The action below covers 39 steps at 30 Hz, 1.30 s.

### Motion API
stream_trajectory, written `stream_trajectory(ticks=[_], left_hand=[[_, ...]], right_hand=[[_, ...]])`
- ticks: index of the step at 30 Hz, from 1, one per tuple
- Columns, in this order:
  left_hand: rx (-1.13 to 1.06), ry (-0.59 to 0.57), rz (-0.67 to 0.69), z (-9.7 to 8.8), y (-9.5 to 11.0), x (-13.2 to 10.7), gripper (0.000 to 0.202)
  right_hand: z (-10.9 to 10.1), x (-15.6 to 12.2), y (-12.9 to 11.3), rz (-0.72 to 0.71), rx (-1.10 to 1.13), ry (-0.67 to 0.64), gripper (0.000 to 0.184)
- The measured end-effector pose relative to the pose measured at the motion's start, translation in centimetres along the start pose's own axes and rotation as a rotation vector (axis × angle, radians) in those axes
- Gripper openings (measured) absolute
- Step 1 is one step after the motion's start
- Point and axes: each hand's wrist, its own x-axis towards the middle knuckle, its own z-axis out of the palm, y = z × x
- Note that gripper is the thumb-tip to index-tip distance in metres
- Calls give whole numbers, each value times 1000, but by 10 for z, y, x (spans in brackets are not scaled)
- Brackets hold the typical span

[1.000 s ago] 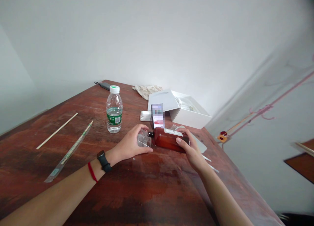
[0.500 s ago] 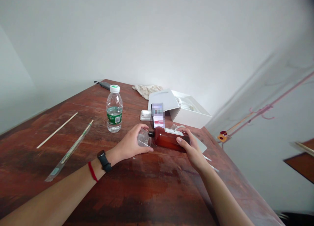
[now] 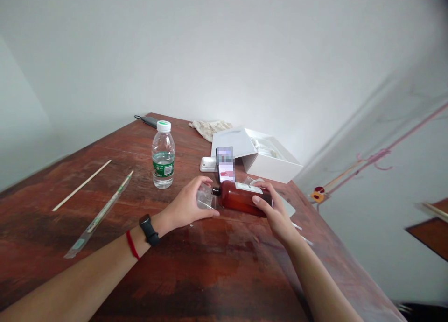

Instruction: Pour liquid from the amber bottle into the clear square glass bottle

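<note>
A brown bottle (image 3: pixel 240 199) with a white label lies tipped on its side over the wooden table (image 3: pixel 196 275), neck pointing left. My right hand (image 3: pixel 275 212) is wrapped round its base end. My left hand (image 3: pixel 187 205), with a black watch and red string at the wrist, is curled round a small clear cup (image 3: pixel 205 197) held right at the bottle's mouth. What is inside the cup is not discernible.
A water bottle (image 3: pixel 163 155) stands left of my hands. Behind them are a small upright box (image 3: pixel 225 164), an open white box (image 3: pixel 259 154), a cloth (image 3: pixel 209 127) and a white charger (image 3: pixel 207 164). A wooden stick (image 3: pixel 81 185) and a wrapped stick (image 3: pixel 101 214) lie at left.
Almost nothing differs. The brown bottle and my right hand have crept very slightly to the right while the cup stays at the bottle's mouth.
</note>
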Motion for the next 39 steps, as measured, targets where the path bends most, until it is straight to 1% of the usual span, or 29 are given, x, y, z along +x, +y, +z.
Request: stream_trajectory(ticks=[14, 24, 31, 39], left_hand=[[-6, 25, 7, 3, 0, -1, 72], [-8, 21, -7, 4, -1, -1, 72], [-3, 31, 8, 5, -3, -2, 72], [-1, 25, 5, 4, -2, -1, 70]], right_hand=[[-1, 0, -2, 4, -3, 7, 36], [-2, 0, 0, -2, -6, 6, 35], [-2, 0, 0, -7, -22, 16, 36], [-3, 0, 0, -10, -4, 4, 35]])
